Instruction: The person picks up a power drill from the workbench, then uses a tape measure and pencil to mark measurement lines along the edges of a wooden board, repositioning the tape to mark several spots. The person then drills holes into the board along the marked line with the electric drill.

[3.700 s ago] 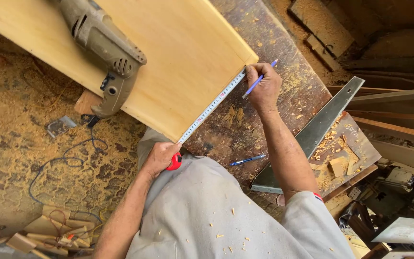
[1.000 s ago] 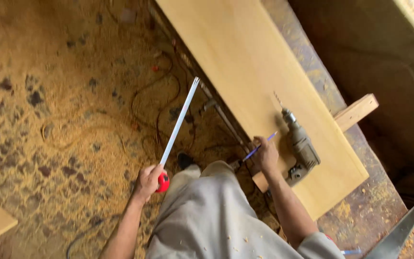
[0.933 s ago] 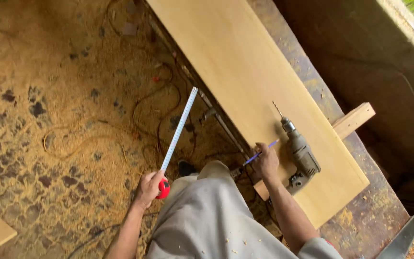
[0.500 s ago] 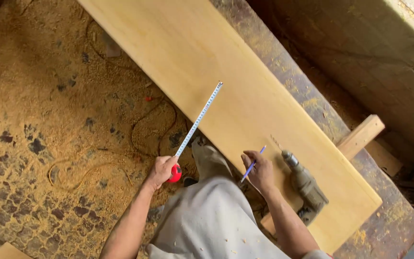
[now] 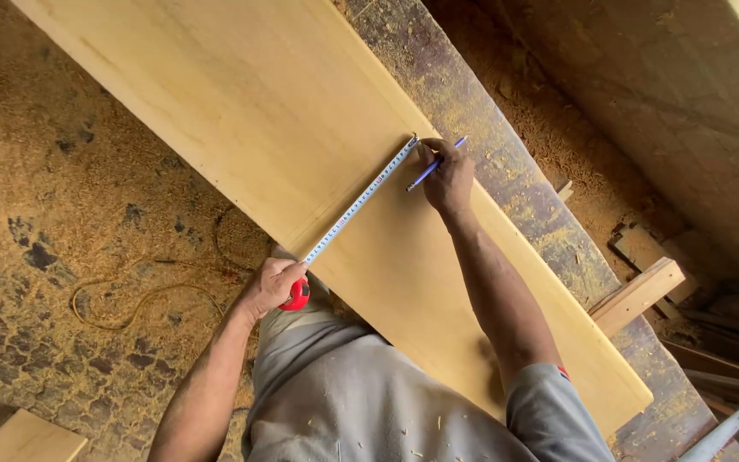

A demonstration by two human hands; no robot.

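Note:
A long pale wooden board (image 5: 241, 111) lies on a worn workbench (image 5: 506, 171). A tape measure blade (image 5: 359, 202) stretches straight across the board's width. My left hand (image 5: 271, 287) grips the red tape measure case (image 5: 298, 295) at the board's near edge. My right hand (image 5: 448, 175) rests at the far edge, pinning the blade's tip there while holding a blue pen (image 5: 434, 165) between its fingers.
Sawdust covers the floor (image 5: 62, 214) on the left, where a cable (image 5: 147, 295) snakes. A short wooden block (image 5: 639, 295) sticks out under the board at right. A metal square's tip (image 5: 716, 436) shows at bottom right. Another pale board corner (image 5: 23, 438) lies bottom left.
My view has shifted along the board, and the drill has left the frame. The tape, earlier hanging over the floor, now spans the board, with my right hand moved up to its far edge.

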